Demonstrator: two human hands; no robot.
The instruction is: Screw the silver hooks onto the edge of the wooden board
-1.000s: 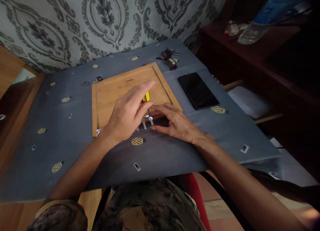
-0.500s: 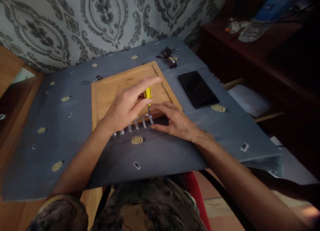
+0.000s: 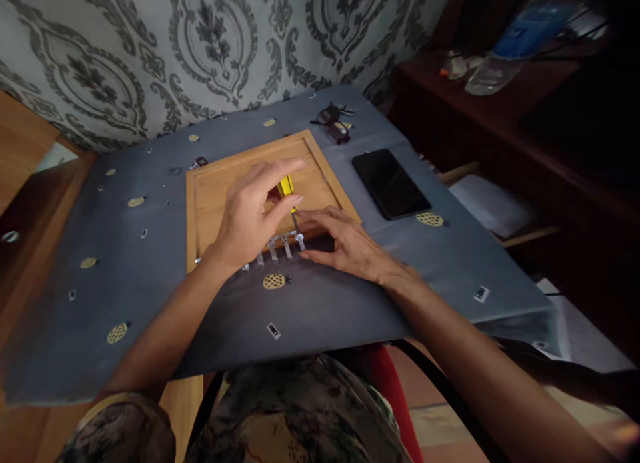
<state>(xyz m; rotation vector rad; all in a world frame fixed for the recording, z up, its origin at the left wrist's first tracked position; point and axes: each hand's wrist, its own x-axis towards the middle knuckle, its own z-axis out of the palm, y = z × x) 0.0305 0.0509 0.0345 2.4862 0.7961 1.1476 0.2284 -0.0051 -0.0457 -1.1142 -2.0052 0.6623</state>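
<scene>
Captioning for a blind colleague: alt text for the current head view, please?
The left hand holds a yellow-handled screwdriver, its shaft reaching the right end of a row of metal fittings along the near edge of a wooden board; the right hand is beside the shaft. A phone and glasses lie on the patterned tablecloth.

Reads dim overall, falling to near black at upper right. Darkens along the near edge of the bench [image 3: 345, 319]. Catches bright glints on the silvery pieces [image 3: 300, 238]. Stretches and softens toward edges.

Tilted yellow screwdriver [image 3: 287, 187], tip at silver prong [image 3: 301, 244]
</scene>
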